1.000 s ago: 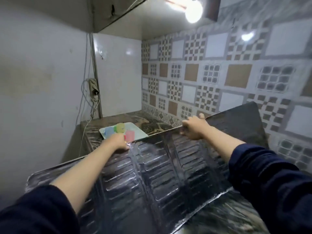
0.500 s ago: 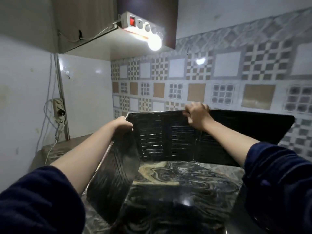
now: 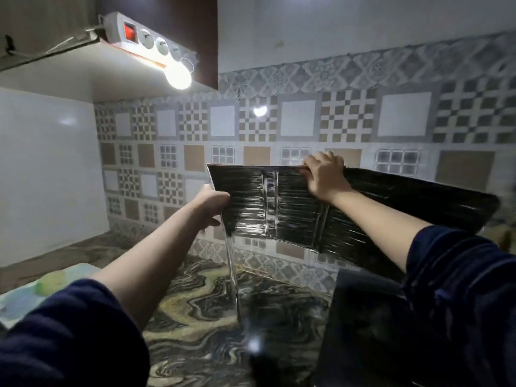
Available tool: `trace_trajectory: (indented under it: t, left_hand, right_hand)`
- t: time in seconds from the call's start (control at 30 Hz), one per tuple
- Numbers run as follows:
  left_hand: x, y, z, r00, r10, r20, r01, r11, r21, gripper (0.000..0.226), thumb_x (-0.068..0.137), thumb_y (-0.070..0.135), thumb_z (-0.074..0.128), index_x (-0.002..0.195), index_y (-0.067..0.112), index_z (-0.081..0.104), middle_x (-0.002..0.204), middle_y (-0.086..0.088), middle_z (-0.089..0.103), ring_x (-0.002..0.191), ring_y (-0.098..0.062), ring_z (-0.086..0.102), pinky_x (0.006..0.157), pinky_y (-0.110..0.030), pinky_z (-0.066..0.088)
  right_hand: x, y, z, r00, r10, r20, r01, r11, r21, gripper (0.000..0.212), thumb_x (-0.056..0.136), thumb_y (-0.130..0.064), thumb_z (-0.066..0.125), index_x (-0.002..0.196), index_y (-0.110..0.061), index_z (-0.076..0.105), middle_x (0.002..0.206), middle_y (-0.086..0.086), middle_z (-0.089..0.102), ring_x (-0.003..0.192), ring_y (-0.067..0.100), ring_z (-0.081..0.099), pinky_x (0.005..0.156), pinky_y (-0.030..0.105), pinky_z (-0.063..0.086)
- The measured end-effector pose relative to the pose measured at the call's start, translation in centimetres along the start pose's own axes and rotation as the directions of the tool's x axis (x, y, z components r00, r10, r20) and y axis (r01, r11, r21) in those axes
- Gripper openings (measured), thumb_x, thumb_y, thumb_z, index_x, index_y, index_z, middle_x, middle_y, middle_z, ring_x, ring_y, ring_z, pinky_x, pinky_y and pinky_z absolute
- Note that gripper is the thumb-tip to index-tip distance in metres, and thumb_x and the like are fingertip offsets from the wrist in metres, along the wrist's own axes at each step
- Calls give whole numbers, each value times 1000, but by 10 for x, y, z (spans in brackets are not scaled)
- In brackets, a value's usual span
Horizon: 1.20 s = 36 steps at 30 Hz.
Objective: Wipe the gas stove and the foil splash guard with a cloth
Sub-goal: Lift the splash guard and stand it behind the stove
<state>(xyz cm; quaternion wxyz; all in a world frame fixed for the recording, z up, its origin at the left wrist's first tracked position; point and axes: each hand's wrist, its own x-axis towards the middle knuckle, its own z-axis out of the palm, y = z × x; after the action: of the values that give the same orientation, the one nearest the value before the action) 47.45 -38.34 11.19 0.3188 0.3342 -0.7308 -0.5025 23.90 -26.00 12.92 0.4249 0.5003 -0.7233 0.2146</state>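
Above the swirled marble counter (image 3: 195, 311), the ribbed, shiny foil splash guard (image 3: 279, 208) hangs lifted before the patterned wall tiles (image 3: 346, 118). Left hand (image 3: 212, 202) has its grip clamped on the left fold; right hand (image 3: 325, 174) pinches the top edge. No writing legible.

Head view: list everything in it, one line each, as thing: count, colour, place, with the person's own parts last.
foil splash guard: one, dark silvery, held up in front of the tiled wall, its lower left corner near the countertop
countertop: one, dark marbled with yellow swirls, below
tiled wall: one, patterned beige, grey and white, behind
power strip: one, white with red switch, under the upper cabinet
light bulb: one, lit white, hanging from the strip
tray: one, pale blue, far left on the counter, blurred
left hand: one, grips the guard's left edge
right hand: one, grips the guard's top edge
sleeves: two, dark blue, at the bottom corners
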Motion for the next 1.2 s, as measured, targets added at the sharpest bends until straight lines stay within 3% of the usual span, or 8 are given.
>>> trace_trajectory:
  t: [0.17, 0.37, 0.5, 0.67, 0.77, 0.97, 1.1, 1.2]
  left_hand:
    - [19, 10, 47, 996, 57, 68, -57, 998, -7, 31, 79, -3, 48, 108, 3, 58, 83, -12, 62, 71, -23, 60, 65, -40, 54]
    - [43, 19, 110, 985, 87, 152, -88, 996, 1, 22, 77, -1, 47, 97, 4, 56, 92, -23, 64, 77, -32, 62, 66, -40, 53]
    - [57, 20, 146, 974, 77, 214, -89, 995, 49, 19, 85, -6, 39, 84, 8, 51, 75, -13, 55, 63, -26, 54, 59, -31, 46]
    - [71, 0, 182, 955, 7, 298, -37, 995, 96, 16, 84, -7, 42, 91, 0, 55, 81, -17, 59, 81, -33, 60, 77, -46, 55]
    - [78, -8, 196, 940, -11, 340, -22, 995, 93, 18, 85, -8, 43, 100, -4, 52, 84, -16, 58, 86, -32, 60, 80, -45, 54]
    - [92, -1, 213, 939, -33, 342, -13, 991, 132, 15, 87, -8, 37, 81, 2, 47, 71, -14, 52, 62, -24, 54, 46, -32, 49]
    - [109, -2, 218, 921, -51, 386, 6, 993, 116, 18, 83, -7, 40, 96, -3, 52, 93, -24, 59, 86, -40, 62, 80, -53, 56]
    - [110, 1, 224, 909, -60, 413, 14, 993, 114, 22, 81, -10, 40, 98, 0, 49, 101, -26, 57, 91, -40, 62, 80, -51, 56]
  right_hand:
    - [-16, 50, -11, 997, 72, 16, -71, 996, -58, 15, 88, -11, 52, 98, -3, 58, 97, 16, 59, 97, 33, 51, 90, 40, 33]
    - [-38, 117, -12, 987, 157, 43, -152, 983, -101, 16, 89, -16, 51, 99, -5, 58, 99, 15, 58, 98, 34, 50, 88, 40, 33]
    - [-58, 147, 1, 966, 242, 96, -228, 964, -136, 19, 93, -21, 48, 102, -7, 57, 105, 15, 58, 102, 33, 50, 87, 39, 31]
    - [-94, 168, 21, 916, 336, 218, -305, 938, -166, 19, 96, -22, 43, 106, -12, 55, 110, 9, 59, 109, 31, 51, 95, 43, 31]
    - [-110, 176, 30, 903, 357, 238, -324, 931, -167, 16, 98, -24, 40, 103, -18, 53, 107, 2, 66, 104, 29, 56, 92, 43, 32]
    - [-103, 194, 38, 909, 330, 256, -297, 942, -158, 20, 98, -24, 42, 106, -18, 59, 105, 3, 68, 104, 27, 57, 94, 41, 31]
    - [-93, 216, 33, 939, 306, 159, -276, 944, -182, 18, 96, -21, 46, 100, -15, 62, 99, 4, 69, 102, 28, 56, 95, 39, 28]
    - [-85, 225, 27, 949, 269, 164, -232, 949, -214, 17, 95, -22, 48, 100, -16, 63, 98, 4, 67, 102, 29, 54, 95, 40, 28]
